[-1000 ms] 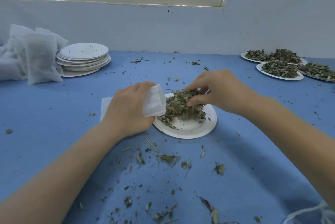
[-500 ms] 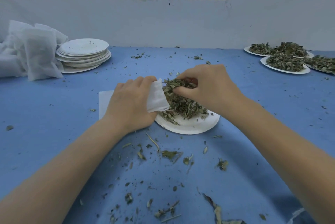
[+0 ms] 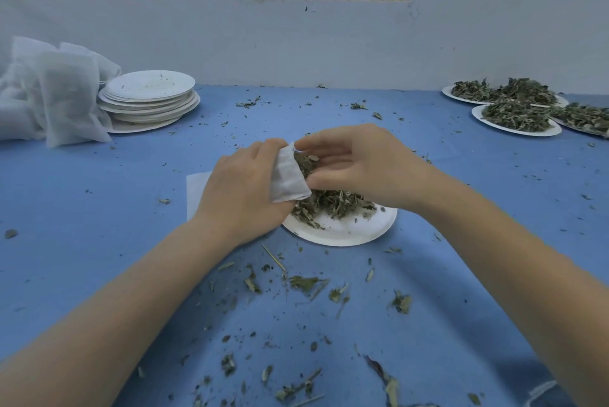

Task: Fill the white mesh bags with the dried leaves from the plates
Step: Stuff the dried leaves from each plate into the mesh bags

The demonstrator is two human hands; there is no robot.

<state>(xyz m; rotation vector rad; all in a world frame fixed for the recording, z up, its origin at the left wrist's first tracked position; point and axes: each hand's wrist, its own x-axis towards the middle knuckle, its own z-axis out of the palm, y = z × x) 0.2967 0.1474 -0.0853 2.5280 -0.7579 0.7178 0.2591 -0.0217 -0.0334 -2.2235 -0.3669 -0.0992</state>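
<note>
near bench: blue cloth-covered bench (image 3: 99,209) littered with loose dried leaf scraps (image 3: 306,283) in front of the plate; spill is already there.
left hand: left hand (image 3: 240,196) grips the small white mesh bag (image 3: 288,177), fingers curled round its body, mouth turned right toward the pile. Bag sits at the left edge of the plate; its flat tail shows on the bench behind the wrist.
right hand: right hand (image 3: 356,169) curled over the pile, thumb and fingertips at the bag mouth, pinching a clump of leaves. How much it holds is hidden by the fingers.
plate: round white paper plate (image 3: 349,228) mid-bench, near part bare, heap of dried green leaves (image 3: 333,202) on the far-left part, under both hands.
step: judging by the pose, stuffing a pinch into the bag; the plate still holds a good pile.
risk 1: bag mouth looks narrow and soft; if the left grip lets it close, leaves ride off the rim onto the bench.
risk 2: brittle leaves will likely crumble if forced in.
risk 3: light plate, unheld; a sideways push from either hand could slide or tip it.
far left: stack of empty white paper plates (image 3: 148,100), heap of white mesh bags (image 3: 49,93) touching it.
far right: more white plates heaped with dried leaves (image 3: 514,113), well apart, waiting.
</note>
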